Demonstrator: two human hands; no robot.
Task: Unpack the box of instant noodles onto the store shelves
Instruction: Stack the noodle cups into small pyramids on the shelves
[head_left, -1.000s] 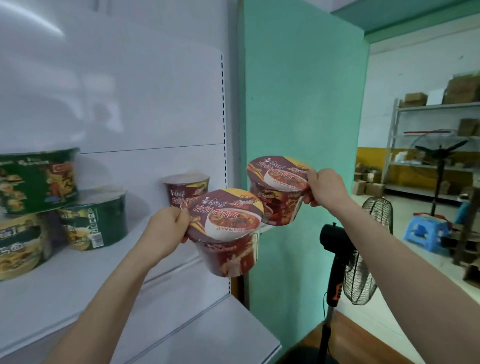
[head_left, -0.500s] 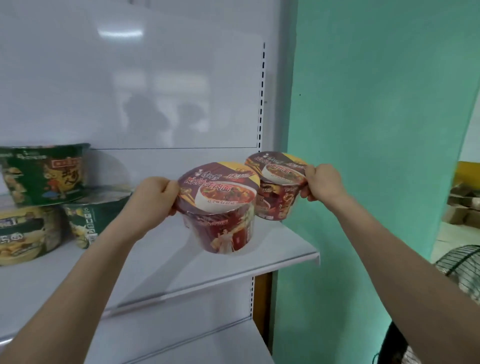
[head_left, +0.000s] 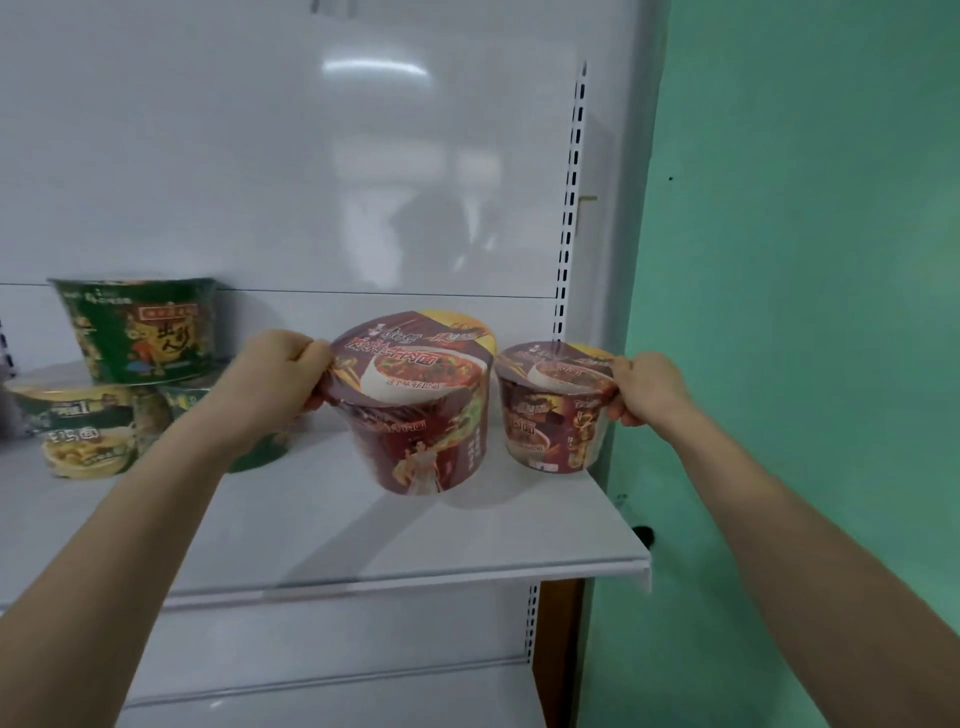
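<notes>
My left hand (head_left: 278, 371) grips the rim of a maroon noodle bowl (head_left: 418, 415), tilted toward me just above the white shelf (head_left: 363, 540). Over at the shelf's right end, my right hand (head_left: 647, 387) holds a second maroon noodle bowl (head_left: 553, 410) by its rim, its base at or just above the shelf surface. A third maroon bowl stood on this shelf earlier and is hidden behind the held ones.
Several green noodle bowls (head_left: 140, 332) are stacked at the shelf's left. A slotted white upright (head_left: 569, 208) and a teal wall (head_left: 805, 312) close off the right side. A lower shelf (head_left: 332, 696) juts out below.
Both hands have carried their bowls forward and down over the shelf; the right bowl has come to the right end. The camera has closed in on the shelf.
</notes>
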